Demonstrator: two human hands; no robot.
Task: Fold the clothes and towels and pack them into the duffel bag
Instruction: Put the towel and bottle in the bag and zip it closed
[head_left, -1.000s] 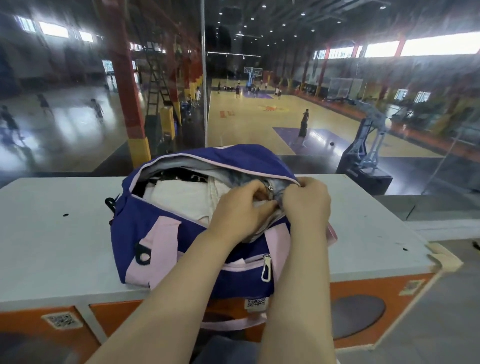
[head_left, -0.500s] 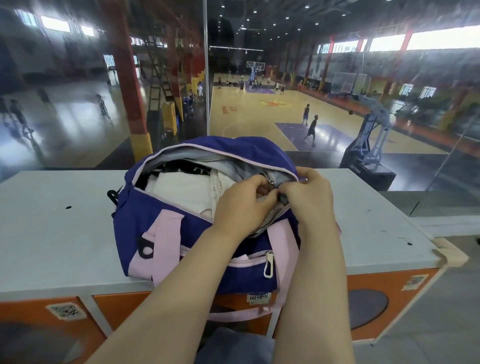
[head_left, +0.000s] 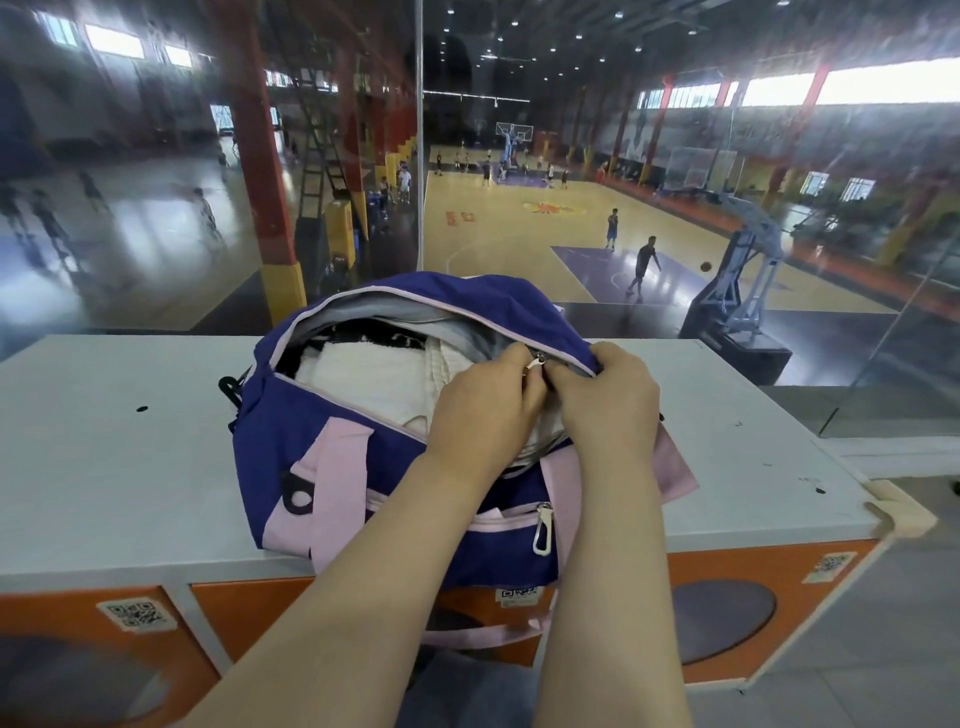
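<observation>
Pinching zipper pull (head_left: 535, 362): left hand (head_left: 485, 410) fingers; right hand (head_left: 608, 402) grips duffel bag (head_left: 291, 441) opening edge.

I am in a big sports hall. Far past a glass wall (head_left: 156, 208) I see a yellow basketball court (head_left: 519, 234), people playing, a hoop stand (head_left: 748, 280) on the right, red posts (head_left: 260, 156) and bright ceiling lights (head_left: 514, 23).

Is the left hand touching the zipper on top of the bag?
Touching. The head view shows the left hand pinching the zipper pull.
</observation>
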